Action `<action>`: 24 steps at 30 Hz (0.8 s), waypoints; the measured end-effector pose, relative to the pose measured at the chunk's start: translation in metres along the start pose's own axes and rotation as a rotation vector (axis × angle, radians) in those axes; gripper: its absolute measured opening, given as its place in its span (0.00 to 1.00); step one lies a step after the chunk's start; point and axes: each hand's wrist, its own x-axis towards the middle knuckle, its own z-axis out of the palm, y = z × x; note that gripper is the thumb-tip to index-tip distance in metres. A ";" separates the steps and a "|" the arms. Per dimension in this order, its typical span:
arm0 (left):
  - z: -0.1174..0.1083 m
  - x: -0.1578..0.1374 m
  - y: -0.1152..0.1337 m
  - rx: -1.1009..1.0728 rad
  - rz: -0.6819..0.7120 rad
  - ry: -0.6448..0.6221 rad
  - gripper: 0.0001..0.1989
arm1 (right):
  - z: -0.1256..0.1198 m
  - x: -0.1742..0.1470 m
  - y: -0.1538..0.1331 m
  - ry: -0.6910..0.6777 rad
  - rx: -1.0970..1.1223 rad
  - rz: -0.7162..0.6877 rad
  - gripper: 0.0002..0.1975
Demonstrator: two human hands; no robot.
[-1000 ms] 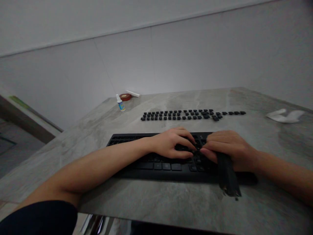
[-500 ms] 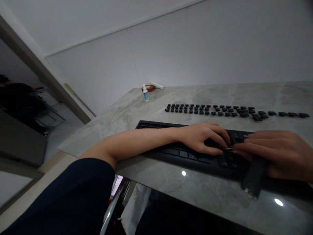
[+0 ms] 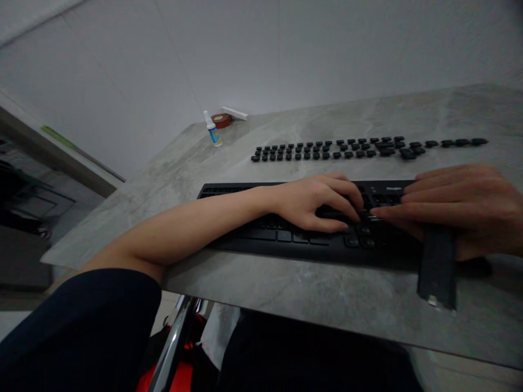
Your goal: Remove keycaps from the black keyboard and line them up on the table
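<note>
A black keyboard (image 3: 261, 247) lies along the table's front edge, and some of its keys still show. Over its middle rests my left hand (image 3: 312, 201), fingers spread and slightly bent, their tips touching the key area. My right hand (image 3: 461, 201) is at the keyboard's right part, its fingers close together and pointing left. A small shiny metal bit (image 3: 373, 218) shows at its fingertips, too small to name. Below the right palm sticks out a dark flat strip (image 3: 438, 267) with a metal end; what it belongs to is hidden. Several loose black keycaps (image 3: 322, 149) stand in rows behind the keyboard.
A white spray bottle (image 3: 213, 130) stands at the back left, beside a reddish-brown round object (image 3: 221, 120) and a white bar (image 3: 235, 112). A plain wall rises behind the marbled table (image 3: 286, 288). Below its front edge is a metal chair arm (image 3: 174, 343).
The camera view has turned, so the table and keycaps appear higher and further left. Both hands stay on the keyboard; the dark strip under my right hand now hangs more upright.
</note>
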 end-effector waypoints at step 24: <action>-0.001 -0.003 0.017 0.256 0.109 0.008 0.16 | 0.005 0.009 -0.023 -0.014 -0.188 0.028 0.17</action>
